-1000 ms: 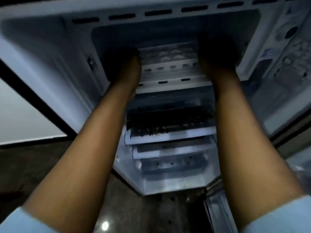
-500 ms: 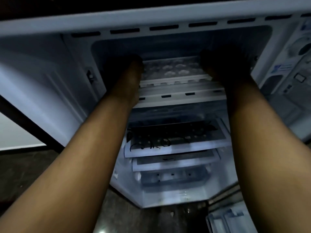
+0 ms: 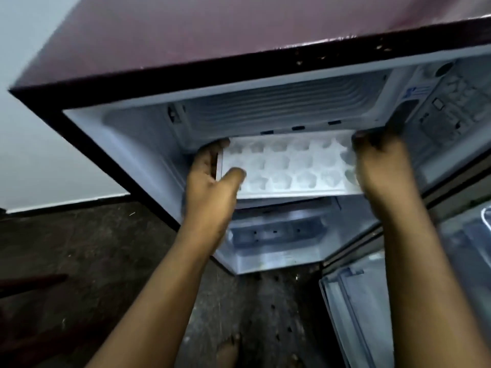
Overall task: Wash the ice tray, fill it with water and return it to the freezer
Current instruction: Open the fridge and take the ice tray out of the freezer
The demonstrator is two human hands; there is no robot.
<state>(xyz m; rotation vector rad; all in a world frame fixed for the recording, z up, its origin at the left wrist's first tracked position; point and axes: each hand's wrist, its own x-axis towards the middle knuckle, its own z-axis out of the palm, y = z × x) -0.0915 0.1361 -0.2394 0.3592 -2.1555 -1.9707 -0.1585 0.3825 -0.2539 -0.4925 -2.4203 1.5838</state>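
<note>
Ice tray [image 3: 289,168] farther out of freezer [image 3: 265,107], left hand [image 3: 210,187] and right hand [image 3: 382,168] in grip on ends, door [image 3: 350,309] alongside.

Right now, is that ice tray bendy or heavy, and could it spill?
Probably fairly stiff: the ice tray spans straight between the left hand and right hand without sagging. It looks like thin white plastic, so likely light itself. Its open cells could spill if tipped; what fills them is unclear.
</note>
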